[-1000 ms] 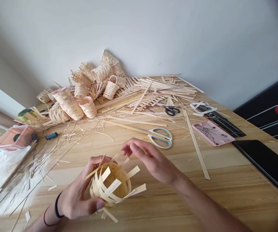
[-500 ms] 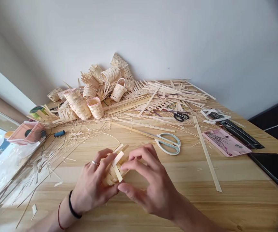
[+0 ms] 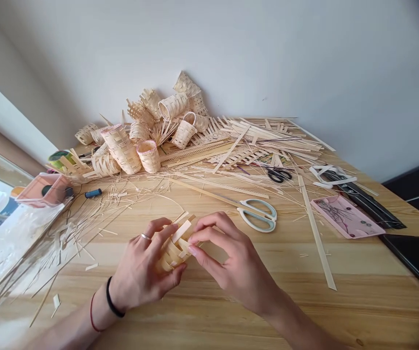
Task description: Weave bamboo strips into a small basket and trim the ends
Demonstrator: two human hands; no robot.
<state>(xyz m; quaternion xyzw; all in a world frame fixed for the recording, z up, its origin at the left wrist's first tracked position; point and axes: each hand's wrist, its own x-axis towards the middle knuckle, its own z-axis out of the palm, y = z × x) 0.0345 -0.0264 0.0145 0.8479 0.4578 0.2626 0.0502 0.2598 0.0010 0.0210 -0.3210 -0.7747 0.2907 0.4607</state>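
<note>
Half-woven bamboo basket [image 3: 175, 253] held between my hands.
My left hand [image 3: 140, 265]: grip curled closed around its side; my right hand [image 3: 233, 262]: grip half closed, fingertips on its strips.

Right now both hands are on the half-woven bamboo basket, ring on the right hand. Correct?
Not quite: the head view shows the ring on the left hand, not the right hand. Both hands are on the half-woven bamboo basket, as you said.
</note>
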